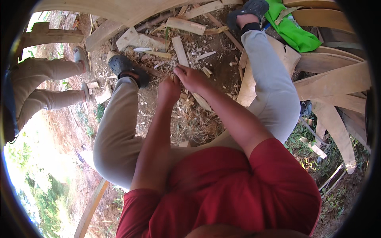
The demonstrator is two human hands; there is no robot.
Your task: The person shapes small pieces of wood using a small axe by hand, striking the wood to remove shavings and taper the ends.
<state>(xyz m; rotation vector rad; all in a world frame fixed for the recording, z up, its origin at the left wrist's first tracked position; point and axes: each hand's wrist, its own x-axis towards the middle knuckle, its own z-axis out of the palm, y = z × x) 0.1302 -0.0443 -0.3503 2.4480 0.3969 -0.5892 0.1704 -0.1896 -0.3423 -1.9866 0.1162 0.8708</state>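
Between my spread knees, my left hand is closed in a fist with the thumb side up. My right hand is closed right beside it, its thumb end close to the left fist. What the fingers hold is hidden. Beyond the right hand a pale wooden strip reaches away from me. A similar pale piece shows on the near side, under the right wrist. Whether these are one strip, and whether a hand touches it, I cannot tell.
Wood shavings and chips cover the ground. Offcuts lie at the far side, below a curved board. Stacked curved boards and a bright green bag are on the right. Another person's legs stand at the left.
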